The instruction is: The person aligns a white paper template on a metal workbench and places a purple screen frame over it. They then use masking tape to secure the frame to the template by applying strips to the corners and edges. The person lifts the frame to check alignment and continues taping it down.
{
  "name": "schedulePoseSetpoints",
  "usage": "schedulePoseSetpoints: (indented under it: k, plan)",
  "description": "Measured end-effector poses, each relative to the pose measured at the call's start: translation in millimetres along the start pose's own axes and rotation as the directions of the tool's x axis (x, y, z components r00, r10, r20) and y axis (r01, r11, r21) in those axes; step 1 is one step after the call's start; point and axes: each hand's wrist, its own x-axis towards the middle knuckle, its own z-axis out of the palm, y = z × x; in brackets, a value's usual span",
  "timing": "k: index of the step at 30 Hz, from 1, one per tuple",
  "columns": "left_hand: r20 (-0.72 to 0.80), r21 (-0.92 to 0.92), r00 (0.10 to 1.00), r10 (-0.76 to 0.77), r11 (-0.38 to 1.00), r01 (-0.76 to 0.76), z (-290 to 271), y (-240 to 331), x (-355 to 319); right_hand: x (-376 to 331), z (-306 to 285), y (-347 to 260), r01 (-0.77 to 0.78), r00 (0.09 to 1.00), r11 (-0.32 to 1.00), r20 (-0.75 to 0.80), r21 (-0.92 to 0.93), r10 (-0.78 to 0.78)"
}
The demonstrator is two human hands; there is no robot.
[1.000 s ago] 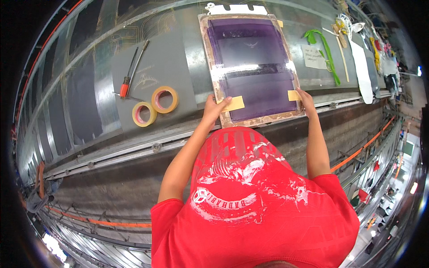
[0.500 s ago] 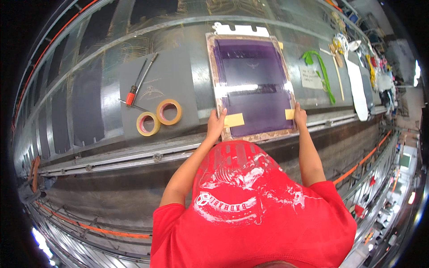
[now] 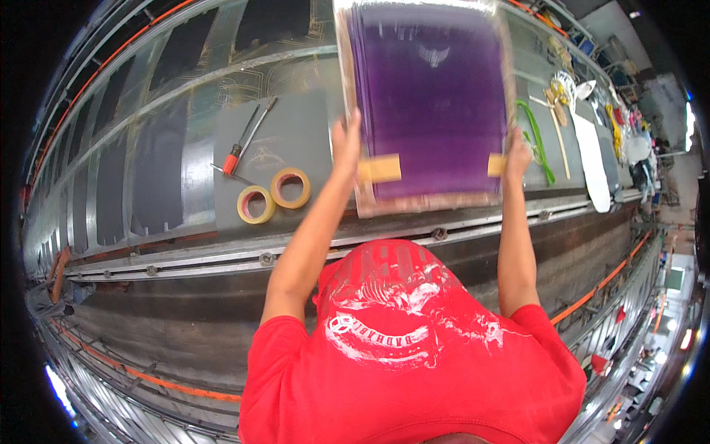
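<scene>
A screen printing frame (image 3: 433,111) with purple mesh and a small pale emblem is held up off the long table, its far edge raised toward me. My left hand (image 3: 346,144) grips its left side beside a strip of tan tape (image 3: 379,168). On the opposite side my right hand (image 3: 518,154) is closed on the frame near a second tape strip (image 3: 496,165). The frame's top edge runs to the upper rim of the view. Both hands are slightly blurred, and their fingers are partly hidden behind the frame.
On a grey panel at left lie a red-handled screwdriver (image 3: 231,159), a metal rod (image 3: 260,132) and two tape rolls (image 3: 290,188) (image 3: 256,204). Green strap (image 3: 546,157), a thin stick (image 3: 562,144) and a white strip (image 3: 589,163) lie at right. A metal rail (image 3: 200,255) edges the table.
Both hands have lifted the frame from the table and tilted it up, so it looks larger and higher in view. The white clamp-like piece beyond it is now hidden.
</scene>
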Motion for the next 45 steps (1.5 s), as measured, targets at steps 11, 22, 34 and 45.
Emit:
schedulePoseSetpoints:
  k: [11, 22, 34, 45]
  plan:
    - [0.364, -0.046, 0.486, 0.795, 0.536, -0.843, -24, 207, 84, 113, -17, -210, -0.494, 0.642, 0.598, 0.728, 0.632, -0.239]
    - [0.701, -0.409, 0.695, 0.159, 0.888, 0.211, -88, 193, 2, -4, -22, -221, -0.579, 0.626, 0.428, 0.714, 0.694, -0.313]
    - [0.181, -0.199, 0.902, 0.392, 0.913, -0.357, -120, 164, -97, 4, -78, -280, -0.082, 0.825, 0.359, 0.266, 0.93, -0.499]
    - [0.013, -0.342, 0.681, 0.733, 0.643, -0.686, -120, 252, -102, -28, -96, -448, -0.067, 0.505, 0.254, 0.252, 0.965, -0.826]
